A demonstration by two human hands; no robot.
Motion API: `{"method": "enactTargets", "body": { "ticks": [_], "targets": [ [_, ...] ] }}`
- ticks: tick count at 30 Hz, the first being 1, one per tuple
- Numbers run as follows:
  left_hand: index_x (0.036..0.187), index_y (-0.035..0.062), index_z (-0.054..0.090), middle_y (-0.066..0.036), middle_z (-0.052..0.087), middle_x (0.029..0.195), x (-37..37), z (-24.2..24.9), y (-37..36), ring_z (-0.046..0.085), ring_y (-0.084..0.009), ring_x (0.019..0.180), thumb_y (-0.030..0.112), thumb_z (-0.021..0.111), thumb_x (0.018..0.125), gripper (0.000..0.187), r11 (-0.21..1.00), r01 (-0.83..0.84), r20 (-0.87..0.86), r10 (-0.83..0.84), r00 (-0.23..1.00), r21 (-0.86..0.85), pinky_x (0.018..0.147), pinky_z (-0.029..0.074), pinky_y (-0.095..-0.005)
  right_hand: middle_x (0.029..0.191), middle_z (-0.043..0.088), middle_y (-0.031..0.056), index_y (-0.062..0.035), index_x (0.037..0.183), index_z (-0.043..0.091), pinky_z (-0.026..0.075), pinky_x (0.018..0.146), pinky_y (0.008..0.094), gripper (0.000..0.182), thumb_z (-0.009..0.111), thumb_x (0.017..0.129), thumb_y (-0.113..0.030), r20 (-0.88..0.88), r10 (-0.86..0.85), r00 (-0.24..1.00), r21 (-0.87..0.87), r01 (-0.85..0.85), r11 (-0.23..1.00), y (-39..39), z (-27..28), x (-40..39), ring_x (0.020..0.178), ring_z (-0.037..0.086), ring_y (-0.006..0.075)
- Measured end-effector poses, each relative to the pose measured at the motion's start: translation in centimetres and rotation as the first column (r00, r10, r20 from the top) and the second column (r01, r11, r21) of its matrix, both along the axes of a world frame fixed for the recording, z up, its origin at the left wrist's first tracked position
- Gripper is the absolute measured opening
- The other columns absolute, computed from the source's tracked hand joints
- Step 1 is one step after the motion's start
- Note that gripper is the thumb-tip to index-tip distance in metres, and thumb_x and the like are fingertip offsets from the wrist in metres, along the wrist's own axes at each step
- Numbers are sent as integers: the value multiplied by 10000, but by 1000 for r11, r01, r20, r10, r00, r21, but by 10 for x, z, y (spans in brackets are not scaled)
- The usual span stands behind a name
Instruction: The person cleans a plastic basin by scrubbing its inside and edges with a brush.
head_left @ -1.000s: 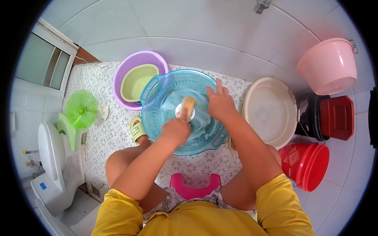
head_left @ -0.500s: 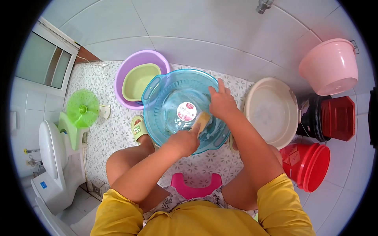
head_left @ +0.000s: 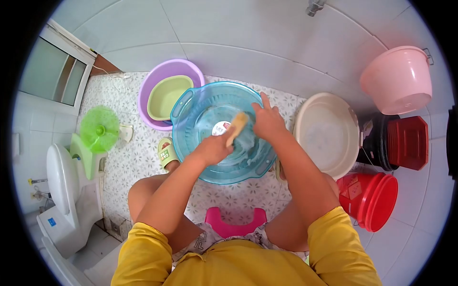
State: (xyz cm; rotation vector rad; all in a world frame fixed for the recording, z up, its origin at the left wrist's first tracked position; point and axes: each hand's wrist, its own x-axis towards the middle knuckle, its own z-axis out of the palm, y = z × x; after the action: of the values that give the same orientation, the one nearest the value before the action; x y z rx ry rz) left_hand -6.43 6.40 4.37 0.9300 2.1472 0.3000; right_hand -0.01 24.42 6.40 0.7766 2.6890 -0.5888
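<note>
A large translucent blue basin (head_left: 191, 164) rests on the floor between my feet, with a round label and whitish suds at its bottom. My left hand (head_left: 214, 148) is closed round the handle of a light wooden brush (head_left: 238, 125), held over the inside of the basin and partly hiding the label. At the basin's right rim, my right hand (head_left: 268, 125) grips the edge, fingers pointing towards the wall. The brush's underside is not clearly visible.
A purple basin (head_left: 188, 66) holds a light green one (head_left: 169, 97) at the left. To the right are a cream basin (head_left: 329, 138), red buckets (head_left: 365, 200), black buckets (head_left: 377, 138) and a hanging pink bucket (head_left: 398, 81). A toilet (head_left: 62, 181) stands far left; a pink stool (head_left: 236, 229) is below me.
My left hand and the brush have moved up and left, away from the basin's lower right area, and the brush now covers part of the label. My right hand stays at the rim.
</note>
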Motion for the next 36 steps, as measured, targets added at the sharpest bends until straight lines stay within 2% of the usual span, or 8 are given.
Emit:
{"method": "enactTargets", "body": {
  "ticks": [2, 9, 12, 16, 20, 23, 32, 36],
  "targets": [
    [1428, 227, 272, -202, 638, 869, 8, -1, -3, 624, -356, 780, 283, 542, 824, 664, 987, 119, 126, -132, 983, 109, 747, 491, -412, 1488, 205, 85, -130, 1270, 479, 455, 920, 447, 585, 576, 703, -21, -10, 3, 1000, 7, -3, 1000, 2, -4, 0, 1114, 482, 418],
    [1303, 236, 486, -163, 632, 976, 9, 62, -6, 616, -317, 893, 257, 569, 735, 574, 855, 396, 216, -339, 915, -334, 801, 479, -397, 1502, 186, 45, -133, 1253, 501, 458, 920, 429, 551, 564, 716, -31, 12, 9, 1000, -20, -9, 1000, 5, 0, 1, 1109, 493, 378],
    [1375, 304, 381, -148, 630, 916, -10, 48, -29, 606, -309, 819, 241, 599, 732, 683, 816, 472, 241, -411, 879, -333, 748, 468, -387, 1505, 179, 59, -81, 1152, 546, 440, 892, 496, 389, 533, 764, -61, -17, 5, 1000, -51, -6, 999, 5, -1, 3, 1157, 459, 347],
    [1375, 309, 380, -150, 628, 911, -20, 42, -33, 603, -318, 800, 239, 594, 730, 683, 849, 456, 323, -367, 872, -266, 747, 466, -381, 1508, 169, 49, -78, 1159, 542, 425, 903, 506, 395, 536, 764, -65, -6, -8, 1000, -77, 7, 997, 5, 0, 2, 1168, 452, 341],
    [1410, 325, 301, -162, 626, 874, 11, 13, -18, 600, -331, 777, 229, 576, 745, 726, 943, 326, 71, -322, 944, -64, 742, 466, -401, 1511, 163, 46, -73, 1141, 552, 430, 897, 505, 372, 539, 770, -79, 5, -11, 1000, -63, 11, 998, 4, -2, 0, 1168, 454, 337],
    [1420, 329, 267, -161, 629, 870, 22, 20, -10, 604, -328, 786, 230, 572, 750, 742, 964, 233, 50, -228, 972, -128, 745, 467, -406, 1509, 167, 42, -74, 1123, 565, 433, 893, 504, 351, 540, 773, -85, 9, -16, 1000, -49, 16, 999, 5, -4, 0, 1163, 460, 334],
    [1158, 240, 600, -75, 656, 940, -25, 64, -41, 629, -293, 873, 245, 655, 675, 486, 771, 500, 129, -492, 861, -394, 703, 516, -391, 1497, 202, 28, -83, 1108, 584, 433, 889, 502, 339, 543, 772, -91, -8, -51, 999, -58, 50, 997, 3, -4, -1, 1163, 460, 329],
    [1139, 222, 608, -67, 665, 953, -35, 79, -37, 638, -257, 894, 240, 675, 649, 495, 726, 264, -39, -372, 928, -635, 728, 522, -369, 1498, 202, 27, -93, 1104, 590, 429, 888, 509, 337, 541, 771, -92, -12, -64, 998, -63, 63, 996, 0, 0, 0, 1174, 451, 336]
  ]
}}
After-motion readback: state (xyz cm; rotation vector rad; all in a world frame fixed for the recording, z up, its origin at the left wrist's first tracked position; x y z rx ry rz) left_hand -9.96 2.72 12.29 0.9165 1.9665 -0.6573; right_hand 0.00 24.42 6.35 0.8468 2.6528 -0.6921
